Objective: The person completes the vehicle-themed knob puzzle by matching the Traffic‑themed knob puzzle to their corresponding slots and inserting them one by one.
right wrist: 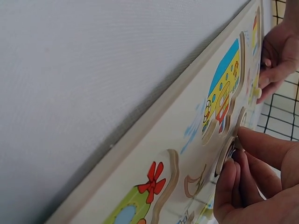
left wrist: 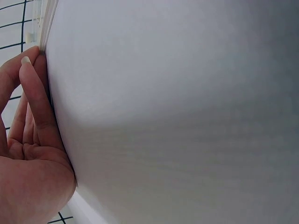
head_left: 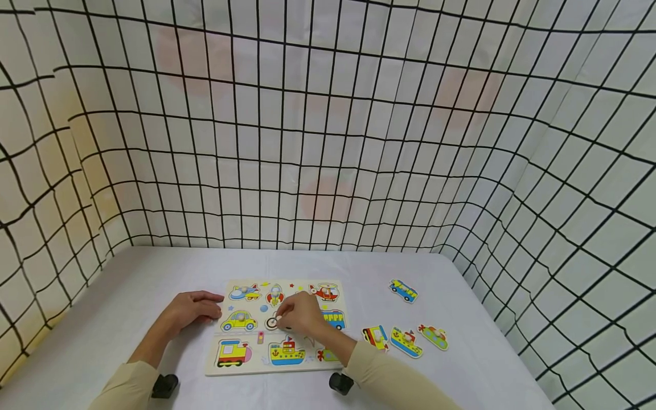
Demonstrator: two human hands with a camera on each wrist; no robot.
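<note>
A wooden peg puzzle board [head_left: 212, 364] with vehicle pictures lies flat on the table. My right hand [head_left: 302, 313] is over its middle, thumb and fingertips pinching a small wooden puzzle piece [right wrist: 226, 157] close to the board; the fingers cover most of it. A wheel picture [head_left: 271, 323] shows just left of those fingertips. My left hand [head_left: 192, 310] rests on the table with its fingertips at the board's left edge, holding nothing. On the board sit an airplane piece [head_left: 245, 292], a rocket piece [head_left: 275, 295], a helicopter piece [head_left: 326, 292] and a yellow car piece [head_left: 239, 321].
Right of the board lie loose pieces: a blue bus [head_left: 402, 290], a train [head_left: 375, 337], a ship [head_left: 406, 343] and a green submarine [head_left: 433, 337]. Train [head_left: 232, 353] and ship [head_left: 286, 353] pictures show in the board's front recesses. Black netting [head_left: 279, 171] over white sheeting surrounds the table.
</note>
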